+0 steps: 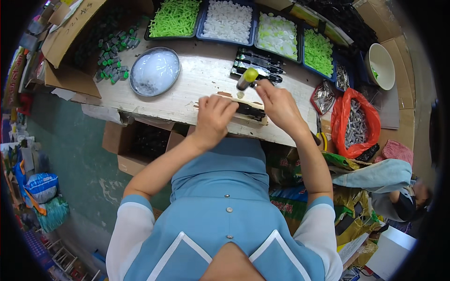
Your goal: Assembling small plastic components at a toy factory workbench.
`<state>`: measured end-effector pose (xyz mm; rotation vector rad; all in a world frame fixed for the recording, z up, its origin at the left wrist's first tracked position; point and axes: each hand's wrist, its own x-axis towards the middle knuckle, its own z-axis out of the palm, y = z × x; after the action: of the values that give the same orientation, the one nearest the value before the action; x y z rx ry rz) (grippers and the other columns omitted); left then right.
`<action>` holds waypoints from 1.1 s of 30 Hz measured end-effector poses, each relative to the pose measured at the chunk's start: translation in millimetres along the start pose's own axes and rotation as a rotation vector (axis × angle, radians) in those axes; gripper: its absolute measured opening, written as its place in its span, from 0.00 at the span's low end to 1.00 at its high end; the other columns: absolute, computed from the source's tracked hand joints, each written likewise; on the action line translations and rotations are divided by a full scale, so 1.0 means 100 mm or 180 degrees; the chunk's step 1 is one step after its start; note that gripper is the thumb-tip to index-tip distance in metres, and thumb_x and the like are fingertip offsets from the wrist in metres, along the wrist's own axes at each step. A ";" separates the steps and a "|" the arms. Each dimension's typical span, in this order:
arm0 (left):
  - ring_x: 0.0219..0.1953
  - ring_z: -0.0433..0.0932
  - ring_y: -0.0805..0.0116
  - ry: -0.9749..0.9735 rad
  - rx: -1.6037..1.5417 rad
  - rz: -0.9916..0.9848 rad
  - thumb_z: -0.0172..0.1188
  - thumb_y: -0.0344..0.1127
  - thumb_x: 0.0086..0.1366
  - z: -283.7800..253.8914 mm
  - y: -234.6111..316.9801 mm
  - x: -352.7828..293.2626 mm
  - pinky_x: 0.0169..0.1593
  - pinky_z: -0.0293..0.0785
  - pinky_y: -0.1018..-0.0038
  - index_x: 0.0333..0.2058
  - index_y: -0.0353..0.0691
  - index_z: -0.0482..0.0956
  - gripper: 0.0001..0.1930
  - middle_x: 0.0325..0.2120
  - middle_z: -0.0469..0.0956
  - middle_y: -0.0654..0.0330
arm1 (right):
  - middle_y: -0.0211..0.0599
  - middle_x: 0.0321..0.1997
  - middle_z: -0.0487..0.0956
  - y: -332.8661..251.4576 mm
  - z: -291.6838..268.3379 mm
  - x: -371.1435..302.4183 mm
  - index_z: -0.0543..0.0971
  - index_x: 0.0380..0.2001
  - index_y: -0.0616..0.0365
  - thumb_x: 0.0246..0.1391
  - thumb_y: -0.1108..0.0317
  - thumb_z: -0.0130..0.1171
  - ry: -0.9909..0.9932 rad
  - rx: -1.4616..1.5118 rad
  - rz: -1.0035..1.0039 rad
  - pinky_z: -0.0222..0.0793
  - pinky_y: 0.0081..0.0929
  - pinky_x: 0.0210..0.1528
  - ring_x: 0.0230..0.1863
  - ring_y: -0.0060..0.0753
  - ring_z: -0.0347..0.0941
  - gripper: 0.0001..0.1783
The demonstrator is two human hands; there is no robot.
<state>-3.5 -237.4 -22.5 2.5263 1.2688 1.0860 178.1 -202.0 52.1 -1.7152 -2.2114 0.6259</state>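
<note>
My left hand (213,114) rests curled on a wooden holder (255,117) at the front edge of the white workbench (197,79), pressing on a black part (251,111) set in it. My right hand (277,104) grips a small hammer with a yellow-green head (247,77) raised just above the holder. Beyond the hammer a row of black tube-shaped parts (260,65) lies on the bench.
Blue trays hold green pieces (174,18), white caps (228,19), pale discs (277,35) and more green pieces (318,51). A round metal dish (154,71) sits left. A cardboard box with green-capped parts (112,56) stands far left. An orange bag of metal pieces (355,124) and a white bowl (380,65) are right.
</note>
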 end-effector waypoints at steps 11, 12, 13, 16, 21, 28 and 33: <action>0.54 0.64 0.52 -0.0033 -0.0136 0.0313 0.52 0.27 0.50 0.22 0.28 -0.30 0.55 0.59 0.58 0.40 0.31 0.73 0.16 0.48 0.69 0.50 | 0.48 0.20 0.75 -0.30 0.23 -0.04 0.70 0.30 0.58 0.55 0.63 0.46 0.0244 0.0321 -0.0330 0.65 0.46 0.25 0.23 0.55 0.72 0.10; 0.54 0.64 0.52 -0.0034 -0.0114 0.0342 0.52 0.27 0.50 0.22 0.27 -0.31 0.55 0.59 0.58 0.40 0.31 0.74 0.16 0.48 0.69 0.50 | 0.49 0.19 0.75 -0.34 0.20 -0.04 0.70 0.30 0.58 0.55 0.62 0.46 0.0423 0.0560 -0.0314 0.65 0.46 0.25 0.23 0.55 0.72 0.10; 0.55 0.64 0.53 -0.0020 -0.0129 0.0382 0.53 0.27 0.50 0.23 0.26 -0.30 0.55 0.59 0.58 0.39 0.31 0.74 0.15 0.47 0.70 0.50 | 0.49 0.19 0.75 -0.37 0.16 -0.06 0.70 0.30 0.58 0.55 0.62 0.46 0.0619 0.0794 -0.0258 0.65 0.46 0.25 0.23 0.55 0.71 0.10; 0.54 0.65 0.54 0.0064 -0.0246 0.0345 0.53 0.26 0.49 0.21 0.27 -0.26 0.55 0.59 0.58 0.38 0.31 0.74 0.15 0.45 0.71 0.51 | 0.52 0.17 0.74 -0.20 0.37 0.02 0.70 0.30 0.57 0.55 0.61 0.46 -0.0172 -0.0123 -0.0149 0.65 0.47 0.26 0.23 0.56 0.71 0.10; 0.46 0.69 0.60 0.0086 -0.0188 0.0331 0.52 0.24 0.45 0.08 0.08 -0.05 0.47 0.58 0.61 0.38 0.38 0.74 0.17 0.41 0.72 0.54 | 0.47 0.25 0.77 0.17 0.24 -0.24 0.74 0.35 0.56 0.56 0.63 0.47 0.0942 0.0080 0.0123 0.66 0.44 0.26 0.25 0.53 0.73 0.11; 0.36 0.68 0.61 -0.0212 -0.0717 0.0791 0.57 0.25 0.47 0.07 -0.26 0.24 0.41 0.61 0.67 0.36 0.38 0.74 0.14 0.32 0.71 0.58 | 0.41 0.25 0.72 0.96 0.27 -0.84 0.75 0.39 0.55 0.53 0.67 0.50 0.1428 -0.1115 0.0649 0.65 0.37 0.29 0.29 0.45 0.70 0.10; 0.36 0.68 0.62 -0.0192 -0.0489 0.0758 0.61 0.28 0.45 0.21 -0.29 0.47 0.41 0.59 0.66 0.31 0.40 0.75 0.11 0.30 0.71 0.60 | 0.39 0.36 0.69 1.05 0.20 -0.84 0.77 0.36 0.56 0.47 0.71 0.55 0.1761 -0.1034 0.0565 0.56 0.36 0.41 0.40 0.42 0.64 0.10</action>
<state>9.7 -179.9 -23.5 2.6175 0.8503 1.0942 279.8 -264.9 -12.7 -1.9522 -1.8439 -0.1834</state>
